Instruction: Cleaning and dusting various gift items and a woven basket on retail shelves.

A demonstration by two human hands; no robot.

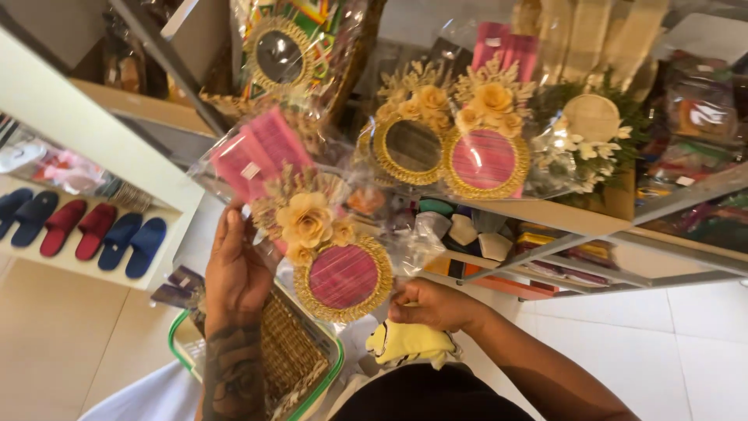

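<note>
Left hand grip: my left hand point(238, 269) is spread flat behind the wrapped fan point(308, 226), fingers wide against the clear wrap, not closed round it.
Right hand grip: my right hand point(432, 304) pinches the loose wrap at the fan's lower right.
Fan: held in the air just in front of the shelf point(545, 212), above the basket point(292, 355).
Risk: I judge the slick wrap could slide off my flat palm, or the pinch could tear it.
Label: a small white square on the pink part, upper left.
Packages: two like fans point(448, 144) stand wrapped at the shelf's front edge.
Yellow cloth point(409, 343): below my right hand.
</note>
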